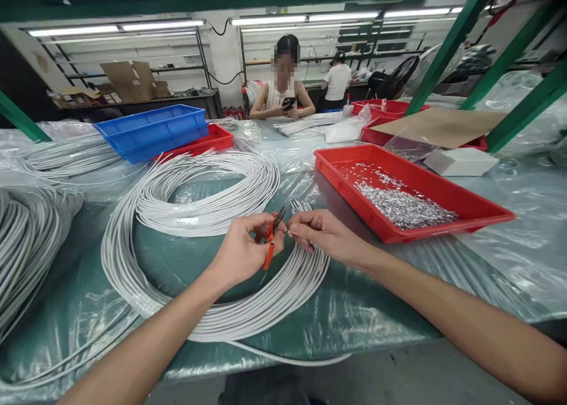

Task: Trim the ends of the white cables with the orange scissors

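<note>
My left hand [243, 248] is closed round small orange-handled pliers [269, 239], whose jaws point up and right. My right hand [321, 234] pinches the end of a white cable, with a tiny metal piece [286, 232] at its fingertips right beside the plier jaws. Both hands hover over a big loose coil of white cables [199, 216] lying on the plastic-covered green table [354, 310].
A red tray [465, 204] with several small metal terminals sits to the right. Blue trays [153, 130] stacked over a red one stand at back left. More cable bundles [26, 239] lie left. A person holding a phone [283, 80] sits across; green frame posts [522, 107] rise right.
</note>
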A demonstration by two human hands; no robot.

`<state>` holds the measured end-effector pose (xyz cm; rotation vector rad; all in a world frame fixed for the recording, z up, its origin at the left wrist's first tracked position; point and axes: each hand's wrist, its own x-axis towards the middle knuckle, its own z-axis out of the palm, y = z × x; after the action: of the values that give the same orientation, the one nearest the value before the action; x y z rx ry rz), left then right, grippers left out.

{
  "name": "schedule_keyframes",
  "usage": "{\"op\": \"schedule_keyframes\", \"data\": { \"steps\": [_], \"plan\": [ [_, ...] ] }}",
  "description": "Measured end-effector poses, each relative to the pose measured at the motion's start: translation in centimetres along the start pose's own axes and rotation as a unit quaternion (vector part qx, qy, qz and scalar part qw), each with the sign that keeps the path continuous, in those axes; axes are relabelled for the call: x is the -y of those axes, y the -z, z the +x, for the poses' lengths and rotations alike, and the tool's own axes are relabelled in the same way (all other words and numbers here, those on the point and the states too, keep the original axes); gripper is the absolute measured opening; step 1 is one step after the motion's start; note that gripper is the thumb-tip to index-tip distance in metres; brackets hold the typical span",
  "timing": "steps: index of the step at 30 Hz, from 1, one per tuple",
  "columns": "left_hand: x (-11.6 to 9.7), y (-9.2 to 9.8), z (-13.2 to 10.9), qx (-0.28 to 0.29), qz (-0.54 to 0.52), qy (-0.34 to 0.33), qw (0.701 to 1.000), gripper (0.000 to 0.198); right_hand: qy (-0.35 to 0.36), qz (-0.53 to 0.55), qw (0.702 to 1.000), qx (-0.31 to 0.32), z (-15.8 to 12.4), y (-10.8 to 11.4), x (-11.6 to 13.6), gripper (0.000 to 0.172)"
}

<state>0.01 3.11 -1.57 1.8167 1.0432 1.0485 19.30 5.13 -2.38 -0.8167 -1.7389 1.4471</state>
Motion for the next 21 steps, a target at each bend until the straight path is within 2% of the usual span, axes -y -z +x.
{"op": "schedule_keyframes", "data": {
  "steps": [4,10,15,21],
  "plan": [
    [0.3,0.1,0.2,0.007,-0.023,0.029,0.999,0.003,0.026,-0.030,0.999,-0.029,0.0,-0.4,-0.3,0.035],
    [-0.7,0.0,0.4,0.025,-0.109,0.112,0.987,0.002,0.098,-0.121,0.980,-0.119,-0.4,-1.0,-0.3,0.019],
    [-1.5,0.0,0.6,0.027,-0.164,0.175,0.970,0.008,0.108,-0.161,0.971,-0.139,-0.7,-1.3,-0.3,0.016],
    [-0.8,0.4,0.5,0.043,-0.196,0.201,0.959,0.017,0.119,-0.199,0.960,-0.157,-0.8,-1.3,-0.4,0.016]
  ]
}}
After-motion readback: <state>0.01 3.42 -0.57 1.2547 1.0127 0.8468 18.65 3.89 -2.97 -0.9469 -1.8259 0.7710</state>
